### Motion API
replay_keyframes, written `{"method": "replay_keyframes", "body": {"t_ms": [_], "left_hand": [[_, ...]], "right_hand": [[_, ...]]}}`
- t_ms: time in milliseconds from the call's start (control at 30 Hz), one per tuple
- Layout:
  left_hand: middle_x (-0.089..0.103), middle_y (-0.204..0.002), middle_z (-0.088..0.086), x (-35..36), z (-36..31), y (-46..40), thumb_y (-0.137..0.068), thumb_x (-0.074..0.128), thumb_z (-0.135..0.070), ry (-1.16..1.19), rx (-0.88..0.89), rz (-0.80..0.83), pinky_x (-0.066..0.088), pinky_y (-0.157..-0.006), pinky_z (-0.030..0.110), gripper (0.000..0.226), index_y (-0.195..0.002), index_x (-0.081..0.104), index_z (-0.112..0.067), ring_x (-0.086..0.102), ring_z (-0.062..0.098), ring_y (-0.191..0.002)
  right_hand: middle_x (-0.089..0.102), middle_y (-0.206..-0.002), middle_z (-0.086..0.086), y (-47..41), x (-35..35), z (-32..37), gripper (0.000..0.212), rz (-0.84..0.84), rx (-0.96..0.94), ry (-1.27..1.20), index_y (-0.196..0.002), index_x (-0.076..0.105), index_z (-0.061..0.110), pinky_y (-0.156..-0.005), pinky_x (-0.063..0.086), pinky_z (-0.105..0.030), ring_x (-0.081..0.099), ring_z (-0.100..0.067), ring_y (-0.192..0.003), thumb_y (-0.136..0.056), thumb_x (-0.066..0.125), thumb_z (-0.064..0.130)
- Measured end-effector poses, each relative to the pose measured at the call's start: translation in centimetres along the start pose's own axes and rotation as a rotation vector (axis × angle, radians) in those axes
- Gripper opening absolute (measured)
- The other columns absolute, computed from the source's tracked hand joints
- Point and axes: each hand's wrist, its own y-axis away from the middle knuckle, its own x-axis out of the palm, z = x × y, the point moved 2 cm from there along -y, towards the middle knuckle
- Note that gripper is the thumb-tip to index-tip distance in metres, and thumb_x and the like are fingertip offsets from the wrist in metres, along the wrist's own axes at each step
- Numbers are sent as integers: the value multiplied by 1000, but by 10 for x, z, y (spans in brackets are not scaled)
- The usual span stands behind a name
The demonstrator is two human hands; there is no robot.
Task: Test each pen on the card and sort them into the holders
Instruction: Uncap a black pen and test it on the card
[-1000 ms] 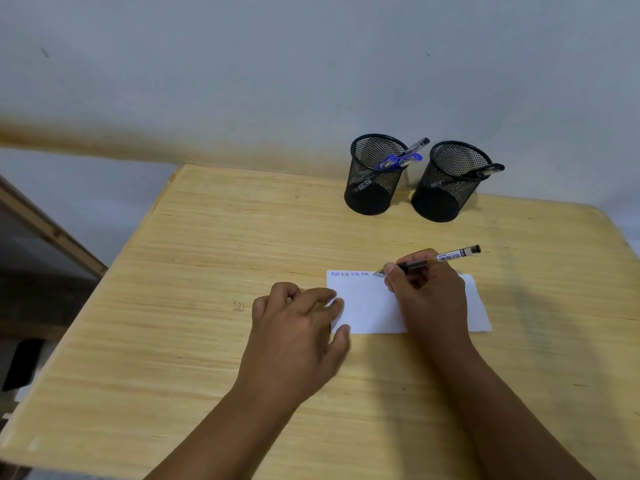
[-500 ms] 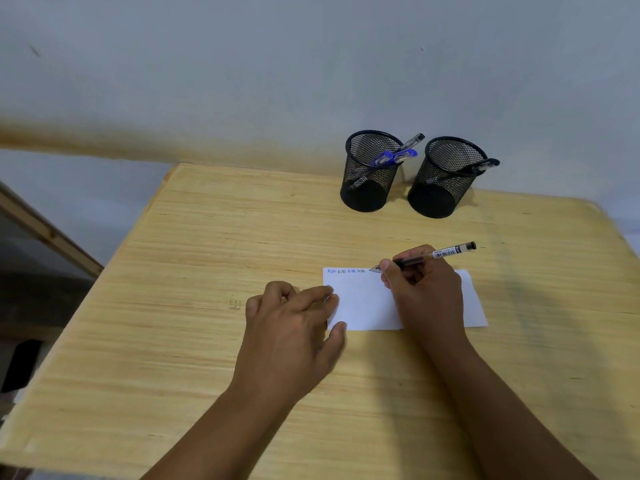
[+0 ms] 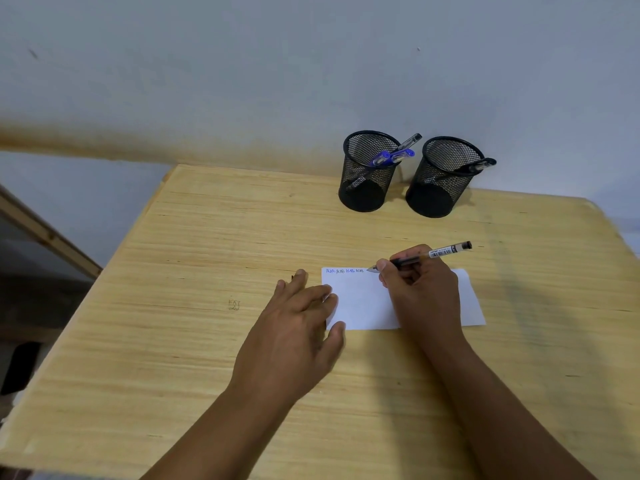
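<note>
A pale wooden desk (image 3: 194,341) with a long straight grain fills most of the room's lower part, its far edge pushed up against a plain grey-white wall (image 3: 242,71). A small dark mark (image 3: 234,304), too small to read, sits on the bare wood toward the desk's left side. Along the wall, just above the desk's far edge, runs a smudged brownish stain (image 3: 104,143). Off the desk's left edge a slanted wooden frame (image 3: 45,233) shows, with dark space beneath it and a black object (image 3: 20,367) lower down that I cannot make out.
</note>
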Motion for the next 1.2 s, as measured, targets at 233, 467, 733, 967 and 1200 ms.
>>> {"method": "replay_keyframes", "body": {"t_ms": [233,467,733,967,1200], "left_hand": [[66,-123,-4,0,-1,0,-89,50,-42,1,9,-19,25,-112,41,39,-111,70,-18,43,28,-137],[67,-121,-3,-3,-2,0,-87,51,-41,-9,19,-28,25,-111,43,37,-108,71,-18,46,29,-135],[67,-122,-4,-1,-1,-1,-87,52,-42,2,10,-22,25,-112,41,37,-110,71,-19,45,27,-136],[67,-121,-4,-2,0,0,-87,52,-42,-3,9,-29,26,-112,41,37,-109,72,-19,46,27,-135],[66,-121,-6,-1,1,0,-87,53,-42,0,7,-19,23,-112,39,35,-109,71,-21,45,26,-136]], "right_hand": [[73,-72,8,0,1,0,13,-3,-8,26,-79,65,23,-69,51,-23,68,-4,-73,-88,70,30],[67,-67,14,0,1,2,14,3,-27,70,-79,63,20,-61,45,-15,64,2,-67,-88,70,28],[68,-68,11,0,1,3,19,9,-18,65,-73,58,30,-62,46,-16,65,-1,-69,-88,70,28],[68,-69,11,-1,2,2,15,-9,-24,72,-77,62,25,-64,47,-18,65,1,-69,-88,70,29],[69,-70,11,0,1,3,17,-21,-4,50,-77,58,25,-65,51,-20,66,-1,-70,-88,71,26]]}}
